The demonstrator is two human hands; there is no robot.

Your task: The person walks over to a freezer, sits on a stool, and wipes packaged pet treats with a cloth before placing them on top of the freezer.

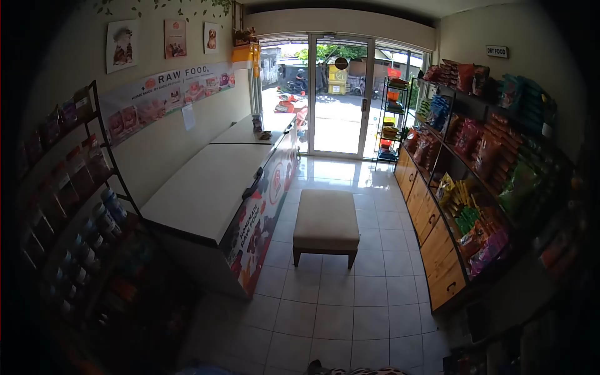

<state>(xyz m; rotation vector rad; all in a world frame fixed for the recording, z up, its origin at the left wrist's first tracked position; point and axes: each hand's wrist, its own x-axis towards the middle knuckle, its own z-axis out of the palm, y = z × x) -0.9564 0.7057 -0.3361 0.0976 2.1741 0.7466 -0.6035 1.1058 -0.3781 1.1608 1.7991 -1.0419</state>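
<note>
Neither my left hand nor my right hand appears in the head view. At the bottom edge, a strip of spotted material (375,371) shows beside a small dark shape (315,366); I cannot make out what they are. Ahead, a padded stool (326,215) with a beige top and dark wooden legs stands on the tiles. Left of it runs a long white chest freezer (200,181) with a printed "Homemade Raw Food" front and its lids down. A few small items (261,131) rest on the far freezer lid.
Shelves (453,150) of bagged goods above wooden cabinets (431,219) line the right wall. Jars and tubs fill a dark rack (100,125) at left. Beyond a narrow stand (392,119), a glass door (340,94) faces the bright street. Pale floor tiles (319,300) surround the stool.
</note>
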